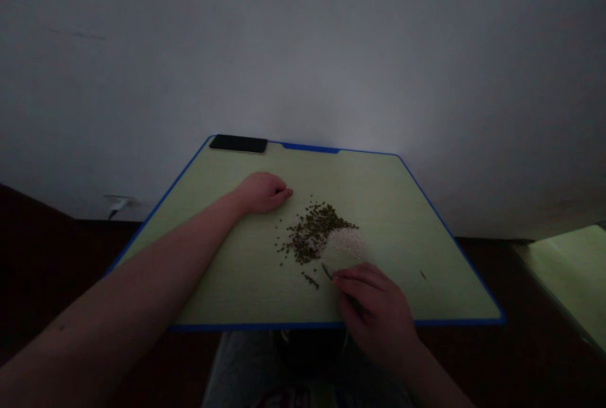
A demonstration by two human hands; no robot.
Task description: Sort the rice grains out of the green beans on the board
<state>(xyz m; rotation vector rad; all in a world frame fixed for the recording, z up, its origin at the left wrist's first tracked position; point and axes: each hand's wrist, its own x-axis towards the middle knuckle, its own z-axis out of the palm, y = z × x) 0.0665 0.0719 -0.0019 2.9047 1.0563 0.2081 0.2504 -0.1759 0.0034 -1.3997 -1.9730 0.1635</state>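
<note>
My left hand [263,192] rests on the pale tabletop [227,288] with its fingers curled, to the left of a spread of small green-brown beans [310,231]. Nothing shows in it. My right hand [374,304] is at the near edge, its fingers pinched on a thin dark tool [327,271]; the grip hides most of it, so its exact kind is unclear. The tool's tip points toward a heap of white rice grains [345,244], which touches the beans on their right. A short row of beans [310,280] lies left of the tip.
A black phone [238,143] lies at the table's far left corner. Blue trim [310,148] edges the table, which stands against a pale wall. A small brown sliver [423,275] lies at the right. A dark object [310,348] sits below the near edge, above my lap.
</note>
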